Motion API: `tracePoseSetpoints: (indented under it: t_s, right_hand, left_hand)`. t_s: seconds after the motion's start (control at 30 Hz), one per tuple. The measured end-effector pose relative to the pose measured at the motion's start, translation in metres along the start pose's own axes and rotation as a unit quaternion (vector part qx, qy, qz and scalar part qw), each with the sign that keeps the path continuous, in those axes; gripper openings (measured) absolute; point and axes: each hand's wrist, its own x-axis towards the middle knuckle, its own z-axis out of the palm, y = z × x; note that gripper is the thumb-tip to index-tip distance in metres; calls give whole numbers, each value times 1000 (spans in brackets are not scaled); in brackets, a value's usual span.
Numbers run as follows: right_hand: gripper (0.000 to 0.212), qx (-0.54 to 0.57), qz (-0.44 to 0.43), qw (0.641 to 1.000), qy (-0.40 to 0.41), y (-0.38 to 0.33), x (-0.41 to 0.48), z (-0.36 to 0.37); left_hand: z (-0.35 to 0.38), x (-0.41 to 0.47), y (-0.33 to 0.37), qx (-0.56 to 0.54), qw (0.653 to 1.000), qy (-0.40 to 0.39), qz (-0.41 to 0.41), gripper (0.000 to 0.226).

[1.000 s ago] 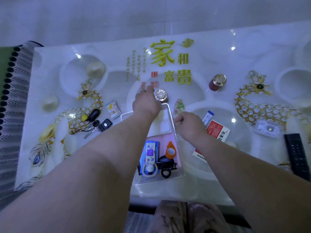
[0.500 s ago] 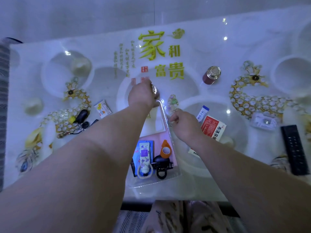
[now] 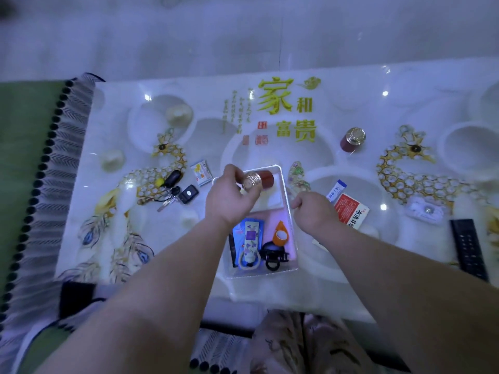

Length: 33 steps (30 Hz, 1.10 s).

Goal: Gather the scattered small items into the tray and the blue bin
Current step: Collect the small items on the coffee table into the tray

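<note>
Two red jars with metallic caps in view: one (image 3: 258, 180) is clamped on its side in the left hand (image 3: 229, 198), fingers (image 3: 232, 171) wrapped around it, held over the far end of the clear tray (image 3: 286, 201); the other red jar (image 3: 352, 139) stands upright on the worktop (image 3: 337, 109), well apart to the right. Tray sits at the near middle of the worktop. Near end of it holds a floral tube (image 3: 249, 240), a blue packet (image 3: 239, 233) under the tube, an orange piece (image 3: 280, 234) and a black hair claw (image 3: 272, 256). Right hand (image 3: 313, 211) is at the tray's right rim, fingers curled; cannot tell whether they grip the rim. Just beyond that hand lies a pale patterned clip (image 3: 297, 175). Right of the hand: a small blue-and-white box (image 3: 336, 188) and a red-and-white box (image 3: 349, 210), touching or nearly so. Further right, a white hair clip (image 3: 425, 210) and a black remote (image 3: 468, 248) at the edge. Left of the tray: a small yellow-printed packet (image 3: 201, 172), a key bunch with black fobs (image 3: 178, 188).
</note>
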Motion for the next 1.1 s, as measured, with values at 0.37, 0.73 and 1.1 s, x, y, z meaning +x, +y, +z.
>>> tracePoseSetpoints:
  t_s: [0.37, 0.73, 1.1]
  right_hand:
    - [37, -7, 16, 1000, 8, 45, 10, 14]
    - [37, -20, 51, 998, 30, 77, 41, -20]
    - [60, -52, 9, 985, 162, 79, 73, -76]
  left_hand:
    - [77, -32, -27, 79, 980, -133, -125, 37]
    - [94, -18, -6, 103, 971, -77, -204, 38]
    - [87, 28, 81, 83, 994, -29, -69, 24]
